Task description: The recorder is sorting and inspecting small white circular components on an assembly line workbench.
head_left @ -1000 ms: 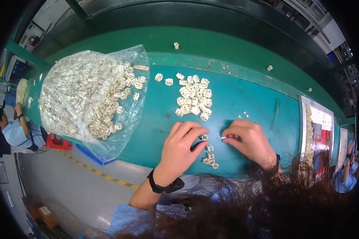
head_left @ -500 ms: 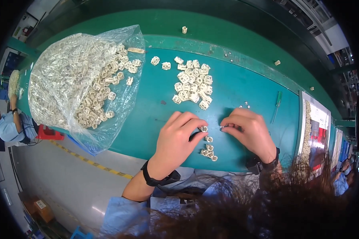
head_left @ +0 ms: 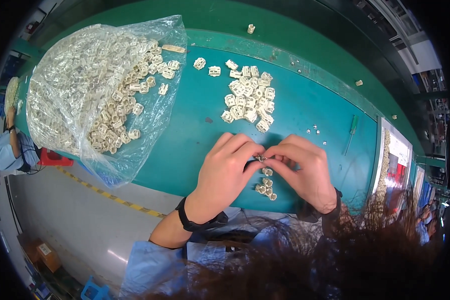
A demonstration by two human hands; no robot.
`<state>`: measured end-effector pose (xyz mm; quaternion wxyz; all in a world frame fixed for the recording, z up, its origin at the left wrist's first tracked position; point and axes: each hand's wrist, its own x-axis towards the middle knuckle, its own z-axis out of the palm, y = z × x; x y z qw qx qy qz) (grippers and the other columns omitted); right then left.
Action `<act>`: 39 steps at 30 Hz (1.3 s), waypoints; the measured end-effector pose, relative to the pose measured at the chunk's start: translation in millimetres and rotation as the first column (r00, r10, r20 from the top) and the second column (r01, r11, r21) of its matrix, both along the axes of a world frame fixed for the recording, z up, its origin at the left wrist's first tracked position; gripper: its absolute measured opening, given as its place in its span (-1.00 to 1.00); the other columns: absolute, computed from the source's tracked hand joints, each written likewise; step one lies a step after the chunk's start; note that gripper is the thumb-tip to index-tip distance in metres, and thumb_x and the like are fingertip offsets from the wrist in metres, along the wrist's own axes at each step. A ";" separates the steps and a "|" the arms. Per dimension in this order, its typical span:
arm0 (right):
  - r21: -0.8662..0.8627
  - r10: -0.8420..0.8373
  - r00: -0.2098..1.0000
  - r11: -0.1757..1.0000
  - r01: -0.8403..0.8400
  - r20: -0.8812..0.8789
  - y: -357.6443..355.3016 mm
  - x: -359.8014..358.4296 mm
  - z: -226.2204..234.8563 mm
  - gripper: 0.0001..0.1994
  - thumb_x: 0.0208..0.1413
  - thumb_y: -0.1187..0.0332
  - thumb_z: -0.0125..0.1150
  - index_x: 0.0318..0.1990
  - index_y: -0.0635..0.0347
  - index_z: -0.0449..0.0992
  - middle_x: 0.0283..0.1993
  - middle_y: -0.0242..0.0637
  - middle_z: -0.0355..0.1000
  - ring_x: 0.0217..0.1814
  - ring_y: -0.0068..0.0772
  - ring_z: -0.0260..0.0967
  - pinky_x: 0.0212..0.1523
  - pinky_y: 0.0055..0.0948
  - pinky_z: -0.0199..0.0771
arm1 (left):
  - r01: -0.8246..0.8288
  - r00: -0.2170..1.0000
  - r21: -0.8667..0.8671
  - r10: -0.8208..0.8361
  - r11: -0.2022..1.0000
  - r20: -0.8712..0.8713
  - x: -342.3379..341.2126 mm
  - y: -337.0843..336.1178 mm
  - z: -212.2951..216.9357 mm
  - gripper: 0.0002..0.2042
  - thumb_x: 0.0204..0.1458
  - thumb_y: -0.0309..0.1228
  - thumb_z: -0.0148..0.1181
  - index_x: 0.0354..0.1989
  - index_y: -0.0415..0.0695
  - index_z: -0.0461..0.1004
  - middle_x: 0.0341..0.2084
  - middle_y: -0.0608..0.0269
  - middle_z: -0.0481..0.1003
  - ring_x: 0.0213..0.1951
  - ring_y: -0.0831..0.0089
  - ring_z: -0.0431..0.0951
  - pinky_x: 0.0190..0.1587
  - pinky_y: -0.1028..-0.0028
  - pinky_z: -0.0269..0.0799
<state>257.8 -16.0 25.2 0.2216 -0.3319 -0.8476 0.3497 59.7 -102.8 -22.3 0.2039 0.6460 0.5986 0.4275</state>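
Between thumb and fingers, my left hand (head_left: 224, 175) pinches a small cream plastic socket (head_left: 259, 158). My right hand (head_left: 305, 167) meets it there, thumb and fingertips pressed together at the socket's end; the small metal piece in that pinch is mostly hidden. Just below the fingers, a few finished-looking cream sockets (head_left: 266, 188) form a small cluster near the table's front edge. Beyond my hands lies a loose pile of cream plastic sockets (head_left: 250, 95). Several tiny shiny metal pieces (head_left: 315, 131) are scattered to the right.
A large clear plastic bag (head_left: 157, 122) full of cream sockets lies open on the left of the green table (head_left: 185, 160). At right are a green-handled screwdriver (head_left: 354, 124) and a white-edged tray (head_left: 380, 165). Another person (head_left: 10, 150) sits at far left.
My right hand has moved left with the small metal piece, from apart to touching the socket in my left hand. The whole view has shifted slightly.
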 end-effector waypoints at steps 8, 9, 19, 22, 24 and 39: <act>0.019 0.015 1.000 1.000 -0.016 0.021 -1.9 -3.7 -3.4 -0.77 0.07 0.58 0.68 -0.11 0.24 0.80 -0.27 -0.32 0.60 -0.35 -0.51 0.53 -0.36 -0.49 0.55 | 0.010 1.000 -0.014 -0.010 1.000 0.004 0.2 -1.0 0.7 -0.75 0.05 -0.47 0.58 -0.10 -0.13 0.70 -0.18 0.28 0.60 -0.09 0.14 0.56 -0.03 0.20 0.57; 0.025 0.014 1.000 1.000 -0.015 0.020 -2.2 -4.1 -3.0 -0.77 0.07 0.58 0.68 -0.12 0.24 0.80 -0.27 -0.31 0.61 -0.35 -0.51 0.53 -0.36 -0.49 0.55 | 0.010 1.000 -0.014 -0.010 1.000 0.005 0.3 -0.9 0.5 -0.75 0.05 -0.47 0.58 -0.10 -0.13 0.70 -0.18 0.28 0.60 -0.09 0.14 0.56 -0.03 0.20 0.57; 0.063 0.006 1.000 0.998 -0.006 0.002 -4.7 -4.1 -5.6 -0.78 0.08 0.58 0.67 -0.12 0.23 0.80 -0.26 -0.30 0.62 -0.35 -0.49 0.55 -0.37 -0.46 0.56 | 0.006 1.000 -0.016 -0.006 1.000 0.002 1.4 -2.2 -1.0 -0.75 0.05 -0.48 0.58 -0.10 -0.13 0.68 -0.19 0.29 0.59 -0.10 0.14 0.56 -0.03 0.20 0.57; 0.084 0.018 1.000 0.996 -0.019 0.015 -4.0 -2.7 -6.2 -0.78 0.08 0.58 0.67 -0.11 0.23 0.80 -0.26 -0.30 0.62 -0.36 -0.48 0.53 -0.37 -0.46 0.55 | 0.002 1.000 -0.013 -0.002 1.000 -0.003 2.2 -1.5 -2.6 -0.75 0.05 -0.48 0.58 -0.11 -0.12 0.68 -0.20 0.30 0.59 -0.10 0.15 0.56 -0.04 0.20 0.57; 0.074 -0.003 1.000 0.997 0.002 0.019 -1.0 0.1 -2.3 -0.78 0.08 0.57 0.67 -0.11 0.23 0.80 -0.26 -0.30 0.62 -0.36 -0.48 0.53 -0.36 -0.45 0.54 | -0.005 1.000 -0.009 0.005 1.000 0.000 3.2 -0.5 -3.4 -0.76 0.05 -0.48 0.58 -0.12 -0.10 0.69 -0.21 0.31 0.59 -0.12 0.16 0.57 -0.05 0.20 0.57; -0.023 -0.090 0.975 0.995 0.097 0.202 21.9 37.1 3.0 -0.79 0.10 0.52 0.65 -0.12 0.23 0.77 -0.31 -0.32 0.59 -0.33 -0.42 0.56 -0.28 -0.40 0.59 | 0.078 0.996 -0.082 -0.073 0.994 0.059 -7.4 1.3 15.6 -0.65 0.13 -0.62 0.48 0.09 -0.03 0.77 0.01 0.31 0.67 -0.05 0.22 0.64 -0.05 0.27 0.61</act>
